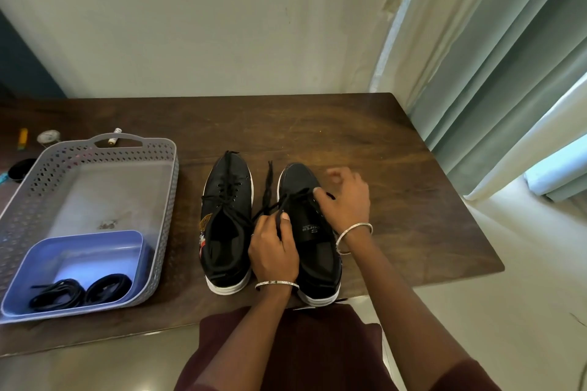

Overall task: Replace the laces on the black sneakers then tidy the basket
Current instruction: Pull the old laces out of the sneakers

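Left hand (273,251), right hand (346,200): fingers (320,197) curled, each pinching lace (295,197); arms reaching forward.

Two black sneakers with white soles, side by side, toes pointing away. The sneaker nearer the basket (225,232) is loosely threaded, its slack lace (227,187) sprawling over the tongue. The other sneaker (298,174) has its taut lace (295,195) drawn across the eyelets, pinched by the left hand (273,251) on one side and the right hand (344,200) on the other (a frayed end trails between the shoes). Off to the left sits the grey perforated basket (173,200), and its blue tray (136,241) holds two coiled black laces (57,295).
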A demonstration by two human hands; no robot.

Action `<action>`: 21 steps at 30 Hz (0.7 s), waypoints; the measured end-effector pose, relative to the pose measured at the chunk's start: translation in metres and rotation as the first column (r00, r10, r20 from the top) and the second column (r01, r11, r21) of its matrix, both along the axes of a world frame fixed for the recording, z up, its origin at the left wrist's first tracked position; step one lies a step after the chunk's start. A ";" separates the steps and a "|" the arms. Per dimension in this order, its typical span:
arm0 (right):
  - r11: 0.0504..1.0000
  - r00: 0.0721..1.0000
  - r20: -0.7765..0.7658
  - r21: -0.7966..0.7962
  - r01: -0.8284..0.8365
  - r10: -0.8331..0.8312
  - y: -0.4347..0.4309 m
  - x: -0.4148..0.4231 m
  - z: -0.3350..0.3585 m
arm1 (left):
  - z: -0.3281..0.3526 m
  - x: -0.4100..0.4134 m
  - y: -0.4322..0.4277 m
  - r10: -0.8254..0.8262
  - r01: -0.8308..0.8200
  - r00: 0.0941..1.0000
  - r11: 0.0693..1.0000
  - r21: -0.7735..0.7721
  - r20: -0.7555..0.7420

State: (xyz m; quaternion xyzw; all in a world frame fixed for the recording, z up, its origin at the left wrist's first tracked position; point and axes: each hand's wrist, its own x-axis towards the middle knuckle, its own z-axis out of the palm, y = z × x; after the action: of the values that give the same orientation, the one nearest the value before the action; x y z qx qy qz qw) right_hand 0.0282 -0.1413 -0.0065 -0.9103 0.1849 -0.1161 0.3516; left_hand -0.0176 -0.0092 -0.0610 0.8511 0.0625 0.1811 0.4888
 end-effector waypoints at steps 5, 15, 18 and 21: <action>0.672 0.872 -0.205 -0.567 -0.476 0.444 0.024 0.006 0.006 | -0.001 0.001 0.002 -0.006 0.006 1.000 0.999 0.033 0.001; 0.565 0.928 -0.178 0.750 0.344 -0.328 0.000 0.004 -0.011 | -0.001 0.001 0.001 -0.005 0.004 1.000 0.999 0.033 0.017; 0.424 0.890 -0.354 0.786 0.450 -0.288 -0.013 -0.001 -0.017 | 0.000 0.000 0.001 0.001 -0.002 1.000 1.000 0.026 0.022; 0.852 0.957 -0.088 0.439 0.285 -0.275 -0.007 -0.006 -0.020 | 0.001 0.000 0.001 0.004 -0.005 1.000 1.000 0.026 0.019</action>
State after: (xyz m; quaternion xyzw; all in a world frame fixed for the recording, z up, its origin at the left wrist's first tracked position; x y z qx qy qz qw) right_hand 0.0223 -0.1486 -0.0265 -0.7694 0.3408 -0.1102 0.5288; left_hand -0.0172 -0.0084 -0.0604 0.8556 0.0574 0.1910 0.4778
